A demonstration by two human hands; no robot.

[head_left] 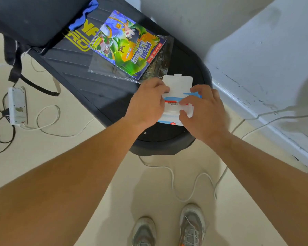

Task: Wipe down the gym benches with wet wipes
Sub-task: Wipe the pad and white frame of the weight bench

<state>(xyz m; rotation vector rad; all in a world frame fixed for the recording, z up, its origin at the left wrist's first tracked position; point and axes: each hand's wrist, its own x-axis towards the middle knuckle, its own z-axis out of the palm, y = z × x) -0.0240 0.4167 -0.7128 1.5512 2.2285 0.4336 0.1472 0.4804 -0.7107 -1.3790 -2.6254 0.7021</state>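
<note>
On the gym bench's point(96, 89) near end lies the soft, light wet wipes pack point(172, 112), flap raised, left hand point(146, 102) gripping its edge, right hand point(204, 110) pinching at the opening; it likely needs pinning down while a limp sheet is drawn.

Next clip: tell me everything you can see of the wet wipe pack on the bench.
The wet wipe pack is a soft, flat white packet with blue and red print. It lies on the near rounded end of the black bench, close to a comic book in clear wrap. Its white flap lid is peeled open and folded back on the far side. The left hand grips its left edge and the right hand pinches at the opening. Whether a wipe is out cannot be told.
</note>
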